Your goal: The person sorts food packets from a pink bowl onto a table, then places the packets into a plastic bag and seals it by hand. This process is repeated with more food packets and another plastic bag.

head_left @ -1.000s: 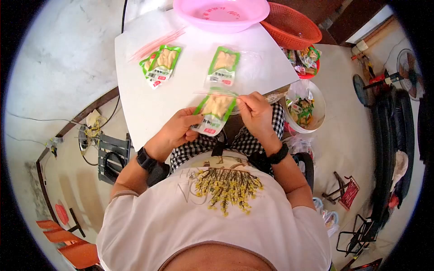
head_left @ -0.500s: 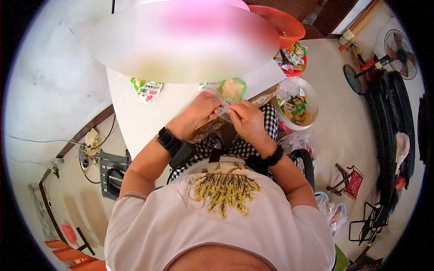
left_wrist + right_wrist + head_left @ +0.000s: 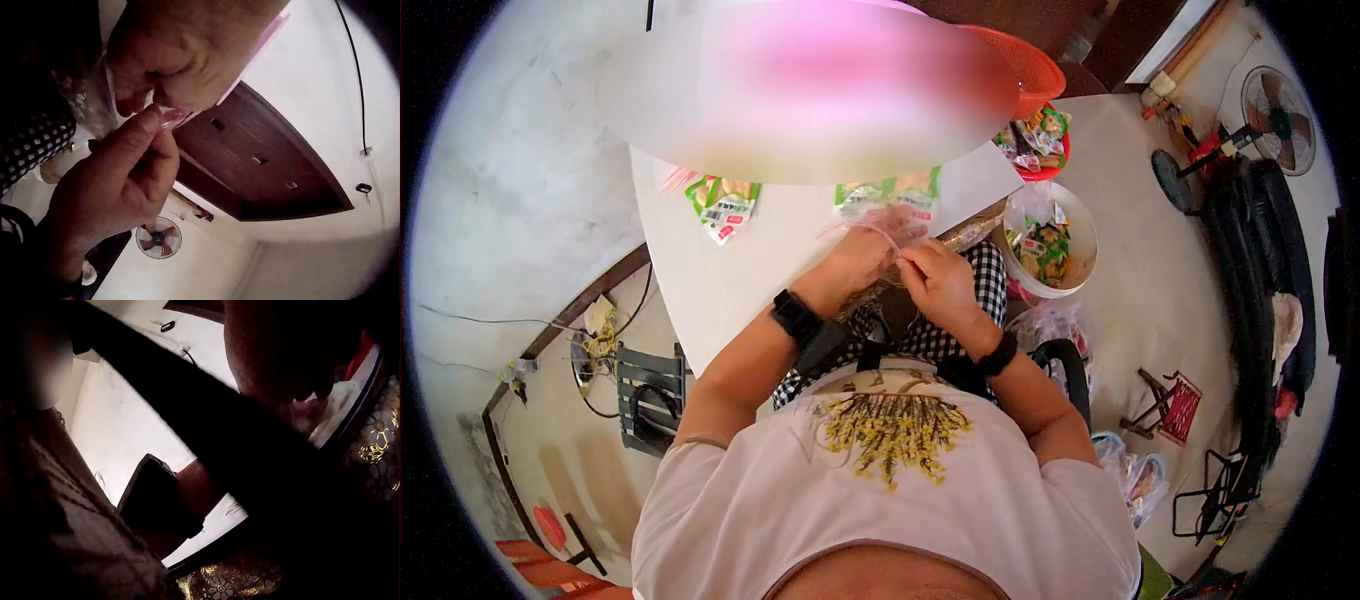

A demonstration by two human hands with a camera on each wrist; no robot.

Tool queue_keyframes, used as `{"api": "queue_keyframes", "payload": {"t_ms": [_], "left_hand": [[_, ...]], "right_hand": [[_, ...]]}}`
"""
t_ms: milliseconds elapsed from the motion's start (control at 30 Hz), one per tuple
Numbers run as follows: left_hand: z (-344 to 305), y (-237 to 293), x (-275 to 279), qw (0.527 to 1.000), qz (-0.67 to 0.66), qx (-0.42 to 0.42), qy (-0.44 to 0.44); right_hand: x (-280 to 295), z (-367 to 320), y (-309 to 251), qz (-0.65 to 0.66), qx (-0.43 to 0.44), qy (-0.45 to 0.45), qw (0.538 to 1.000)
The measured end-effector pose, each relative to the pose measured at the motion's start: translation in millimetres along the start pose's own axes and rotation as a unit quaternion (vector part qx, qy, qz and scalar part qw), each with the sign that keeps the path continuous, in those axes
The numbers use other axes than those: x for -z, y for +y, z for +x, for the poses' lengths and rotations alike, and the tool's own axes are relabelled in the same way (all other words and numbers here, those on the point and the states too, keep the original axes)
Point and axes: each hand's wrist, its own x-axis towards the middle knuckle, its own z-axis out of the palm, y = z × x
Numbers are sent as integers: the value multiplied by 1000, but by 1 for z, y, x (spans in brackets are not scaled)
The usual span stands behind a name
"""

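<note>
Both hands meet over the near edge of the white table (image 3: 690, 270). Between thumb and fingers, my left hand (image 3: 862, 260) pinches a clear plastic bag (image 3: 172, 117) with a thin pink line along its edge. Close beside it, my right hand (image 3: 943, 278) pinches the same edge; the fingertips of both hands nearly meet. Just beyond them lie two green-edged food packets, a left one (image 3: 858, 195) and a right one (image 3: 922, 190), partly covered by blur and the hands. More green-edged packets (image 3: 722, 208) overlap farther left. The right wrist view is mostly dark.
A blurred patch hides the far table and most of a pink basin. An orange basket (image 3: 1040, 75) stands at the back right, above a red container (image 3: 1064, 160) of packets. A white bucket (image 3: 1085, 235) with packets stands to the right. Checked cloth (image 3: 990, 270) covers the lap.
The packet held in the left hand a second ago now lies on the table beside another. Both hands have come together on the pink-lined bag edge. The head view has shifted.
</note>
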Motion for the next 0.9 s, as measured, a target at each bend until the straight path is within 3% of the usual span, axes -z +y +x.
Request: {"api": "queue_keyframes", "payload": {"t_ms": [67, 133, 167, 200, 233, 267, 333, 400, 467, 500, 533, 600, 700, 733, 833, 900], "left_hand": [[5, -9, 1, 1000, -12, -6, 9], [11, -5, -3, 955, -260, 138, 38], [7, -5, 0, 996, -54, 69, 1], [-3, -6, 7, 987, 158, 4, -30], [-16, 4, 12, 928, 366, -47, -56], [-27, 15, 9, 976, 213, 50, -21], [-52, 62, 12, 976, 198, 90, -33], [-68, 64, 30, 979, 128, 156, -39], [-76, 78, 60, 966, 123, 208, 98], [-79, 38, 94, 962, 193, 102, 162], [-79, 66, 103, 875, 400, 87, 258], [-79, 73, 134, 740, 547, 128, 370], [-75, 66, 164, 639, 657, 197, 349], [-73, 66, 166, 649, 640, 247, 330], [-66, 60, 172, 635, 654, 232, 340], [-67, 55, 178, 698, 585, 217, 352]], "right_hand": [[0, 0, 1, 16, -3, 8, 1000], [1, 0, 2, 12, 2, 13, 1000], [1, 0, 2, 2, 11, 14, 1000], [-2, 1, 2, -2, 23, 12, 1000], [-5, 0, 2, -8, 16, 2, 1000], [-5, -2, 4, -15, 10, -9, 1000], [-6, 0, 3, -28, 10, -27, 999], [-2, 4, -1, -42, 14, -37, 998], [-3, 4, 0, -39, 12, -50, 998], [-4, 4, 1, -38, 8, -55, 998], [-4, 3, 1, -32, 5, -62, 998], [-5, 3, 1, -22, -2, -71, 997], [-7, 4, -1, -17, 2, -67, 998], [-7, 4, -1, -24, 7, -71, 997], [-6, 6, -2, -45, 16, -80, 996], [-5, 7, -5, -60, 18, -85, 994]]}}
